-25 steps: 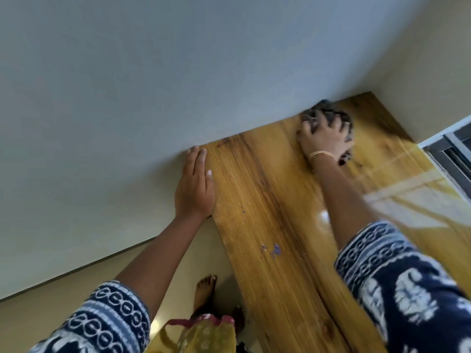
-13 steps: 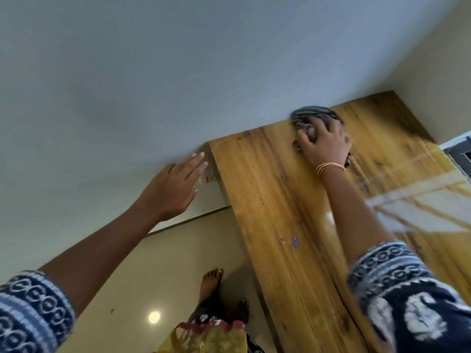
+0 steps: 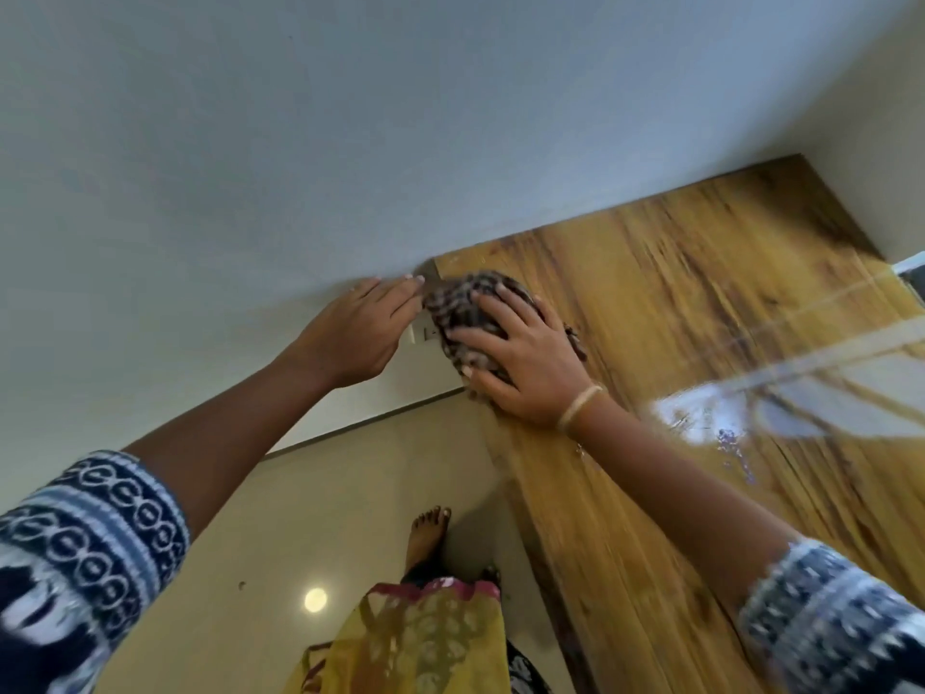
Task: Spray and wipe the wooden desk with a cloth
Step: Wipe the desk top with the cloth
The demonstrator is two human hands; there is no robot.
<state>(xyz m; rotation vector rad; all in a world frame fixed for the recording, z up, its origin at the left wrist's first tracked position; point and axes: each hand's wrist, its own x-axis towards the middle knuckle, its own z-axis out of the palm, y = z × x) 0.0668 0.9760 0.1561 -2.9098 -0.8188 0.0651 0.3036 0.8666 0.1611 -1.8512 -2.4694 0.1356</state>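
Observation:
The wooden desk [image 3: 701, 313] runs from the lower middle up to the far right corner, its top glossy with window glare. A dark checked cloth [image 3: 463, 308] lies bunched at the desk's far left corner. My right hand [image 3: 525, 363] presses flat on the cloth with spread fingers. My left hand [image 3: 358, 333] is flat against the wall just left of the desk corner, fingers extended, fingertips next to the cloth. No spray bottle is in view.
A pale grey wall [image 3: 350, 142] borders the desk's far edge, with a white wall socket [image 3: 423, 333] under my left hand. A second wall [image 3: 881, 167] closes the far right corner. A bare foot [image 3: 425, 538] stands on the beige floor [image 3: 300, 518] left of the desk.
My right hand has dragged the cloth from the far right part of the desk leftward to the left corner. My left hand left the desk edge and now rests on the wall.

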